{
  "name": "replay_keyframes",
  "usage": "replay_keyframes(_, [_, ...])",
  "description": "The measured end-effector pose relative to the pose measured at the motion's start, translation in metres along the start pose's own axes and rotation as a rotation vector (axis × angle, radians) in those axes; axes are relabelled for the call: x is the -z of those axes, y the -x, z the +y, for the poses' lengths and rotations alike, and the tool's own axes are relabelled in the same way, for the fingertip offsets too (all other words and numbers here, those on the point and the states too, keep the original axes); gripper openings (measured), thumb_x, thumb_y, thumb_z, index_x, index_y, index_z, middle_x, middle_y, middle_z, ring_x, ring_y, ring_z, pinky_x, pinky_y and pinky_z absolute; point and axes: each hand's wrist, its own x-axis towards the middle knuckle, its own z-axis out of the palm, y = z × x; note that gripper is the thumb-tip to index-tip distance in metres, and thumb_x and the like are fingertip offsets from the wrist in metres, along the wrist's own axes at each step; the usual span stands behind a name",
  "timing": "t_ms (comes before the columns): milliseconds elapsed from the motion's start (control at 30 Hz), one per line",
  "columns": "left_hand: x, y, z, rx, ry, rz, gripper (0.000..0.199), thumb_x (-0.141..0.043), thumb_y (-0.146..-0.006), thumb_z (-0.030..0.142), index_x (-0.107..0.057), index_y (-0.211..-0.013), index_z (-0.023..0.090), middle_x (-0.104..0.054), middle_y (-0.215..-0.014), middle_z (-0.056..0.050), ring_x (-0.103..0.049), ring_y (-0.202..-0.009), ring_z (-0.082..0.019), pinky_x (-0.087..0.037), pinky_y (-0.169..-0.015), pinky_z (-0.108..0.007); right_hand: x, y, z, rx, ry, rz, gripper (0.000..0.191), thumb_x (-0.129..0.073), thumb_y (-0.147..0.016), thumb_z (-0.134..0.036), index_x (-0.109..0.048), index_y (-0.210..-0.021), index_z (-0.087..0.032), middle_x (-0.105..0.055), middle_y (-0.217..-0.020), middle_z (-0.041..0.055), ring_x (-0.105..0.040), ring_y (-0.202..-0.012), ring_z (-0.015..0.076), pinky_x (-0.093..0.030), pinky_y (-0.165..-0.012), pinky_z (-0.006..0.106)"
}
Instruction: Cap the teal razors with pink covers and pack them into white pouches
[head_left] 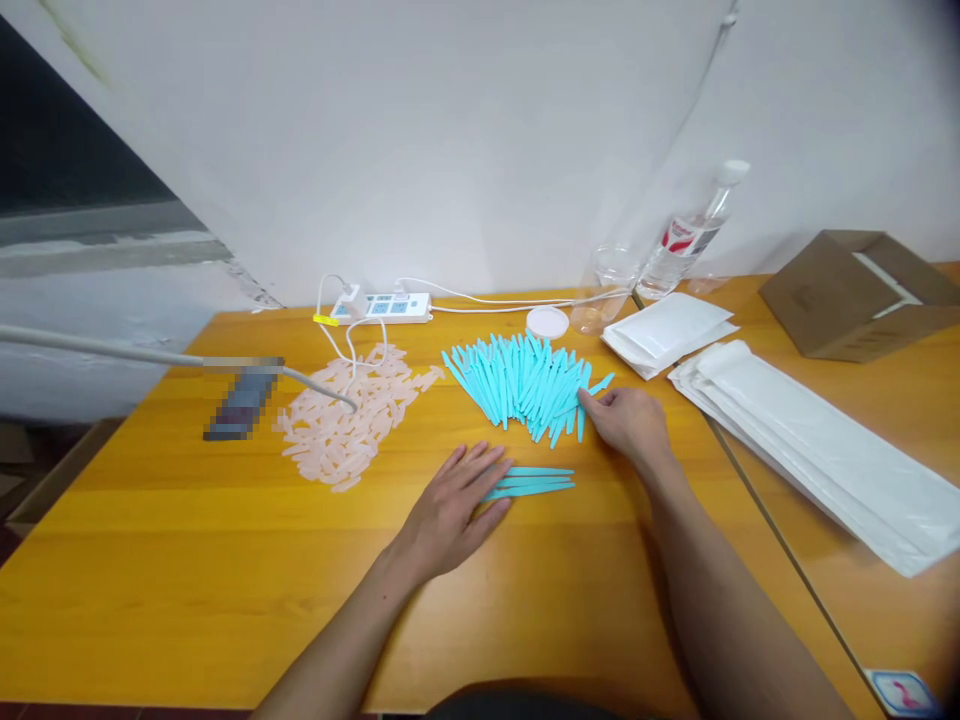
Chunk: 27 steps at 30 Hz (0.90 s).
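A heap of thin turquoise plastic sticks [510, 375], tapered at the ends, lies in the middle of the wooden table [300, 580]. My right hand [630, 420] is at the heap's right edge, thumb and forefinger pinched on one turquoise stick [583, 400]. Nearer to me, my left hand [457, 505] rests flat with its fingers stretched out. It covers the left ends of a few turquoise sticks [536, 481] lying side by side, their tips pointing right. To the left spreads a pile of small pale pink pieces [352, 430].
A power strip [382, 308] with white cables stands by the wall. A blurred phone-like object [244, 400] lies left. Behind the heap are a round lid [547, 321], a clear cup [600, 290] and a bottle [686, 240]. White packets [817, 440] and a cardboard box [840, 300] occupy the right.
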Motion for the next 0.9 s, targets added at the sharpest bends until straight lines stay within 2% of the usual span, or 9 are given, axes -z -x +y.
replay_keyframes(133, [0.009, -0.001, -0.002, 0.066, 0.055, 0.100, 0.048, -0.057, -0.100, 0.029, -0.049, -0.147, 0.027, -0.057, -0.146, -0.011, -0.051, -0.139, -0.027, -0.040, -0.118, -0.051, -0.006, -0.009, 0.003, -0.050, -0.193, -0.017, 0.032, -0.063, -0.075, -0.048, -0.068, -0.061, -0.020, -0.068, -0.063, 0.0098, -0.065, -0.069, 0.0262, -0.044, -0.064, 0.034])
replay_keyframes(233, [0.020, 0.001, -0.010, 0.131, 0.056, 0.136, 0.044, -0.057, -0.100, 0.029, -0.054, -0.143, 0.028, -0.058, -0.145, -0.010, -0.053, -0.136, -0.025, -0.044, -0.115, -0.045, -0.005, -0.009, 0.007, -0.078, -0.313, -0.055, 0.027, -0.062, -0.074, -0.043, -0.070, -0.064, -0.019, -0.064, -0.055, 0.0057, -0.061, -0.057, 0.0220, -0.043, -0.054, 0.031])
replay_keyframes(367, [0.045, 0.008, -0.038, 0.291, -0.050, 0.265, 0.033, -0.055, -0.100, 0.030, -0.063, -0.132, 0.026, -0.064, -0.133, -0.009, -0.059, -0.125, -0.024, -0.047, -0.110, -0.043, 0.010, 0.005, 0.016, -0.059, -0.526, -0.022, 0.031, -0.066, -0.077, -0.047, -0.071, -0.081, -0.017, -0.069, -0.066, 0.0061, -0.061, -0.059, 0.0195, -0.047, -0.055, 0.030])
replay_keyframes(433, [0.058, 0.006, -0.058, 0.353, -0.157, 0.310, 0.029, -0.054, -0.099, 0.029, -0.068, -0.124, 0.024, -0.068, -0.124, -0.009, -0.062, -0.117, -0.024, -0.049, -0.105, -0.042, 0.021, 0.016, 0.019, 0.045, -0.714, -0.168, 0.038, -0.073, -0.075, -0.053, -0.070, -0.087, -0.016, -0.072, -0.077, 0.0072, -0.063, -0.067, 0.0190, -0.050, -0.063, 0.030])
replay_keyframes(533, [0.068, -0.011, -0.087, 0.360, -0.305, 0.257, 0.027, -0.052, -0.098, 0.027, -0.072, -0.116, 0.022, -0.069, -0.115, -0.009, -0.063, -0.107, -0.025, -0.050, -0.098, -0.040, 0.031, 0.031, 0.015, 0.233, -0.800, -0.513, 0.044, -0.070, -0.080, -0.059, -0.069, -0.092, -0.017, -0.070, -0.084, 0.0059, -0.061, -0.074, 0.0167, -0.049, -0.070, 0.029])
replay_keyframes(600, [0.068, -0.029, -0.100, 0.344, -0.389, 0.184, 0.027, -0.052, -0.098, 0.028, -0.074, -0.113, 0.021, -0.069, -0.112, -0.009, -0.062, -0.102, -0.025, -0.050, -0.094, -0.039, 0.030, 0.039, 0.008, 0.335, -0.712, -0.643, 0.042, -0.063, -0.087, -0.059, -0.067, -0.090, -0.018, -0.062, -0.077, 0.0015, -0.053, -0.069, 0.0131, -0.043, -0.064, 0.026])
replay_keyframes(733, [0.059, -0.057, -0.104, 0.346, -0.521, 0.065, 0.025, -0.053, -0.097, 0.031, -0.076, -0.104, 0.022, -0.068, -0.107, -0.010, -0.060, -0.099, -0.027, -0.048, -0.091, -0.040, 0.019, 0.050, -0.006, 0.442, -0.565, -0.706, 0.041, -0.051, -0.094, -0.055, -0.056, -0.075, -0.019, -0.042, -0.066, -0.0041, -0.034, -0.060, 0.0106, -0.028, -0.054, 0.025])
replay_keyframes(900, [0.052, -0.056, -0.088, 0.394, -0.529, 0.004, 0.026, -0.050, -0.099, 0.030, -0.074, -0.097, 0.020, -0.070, -0.098, -0.010, -0.063, -0.096, -0.026, -0.049, -0.086, -0.036, 0.009, 0.057, -0.011, 0.514, -0.526, -0.637, 0.039, -0.046, -0.096, -0.049, -0.047, -0.069, -0.020, -0.035, -0.065, -0.0041, -0.029, -0.060, 0.0113, -0.025, -0.054, 0.025])
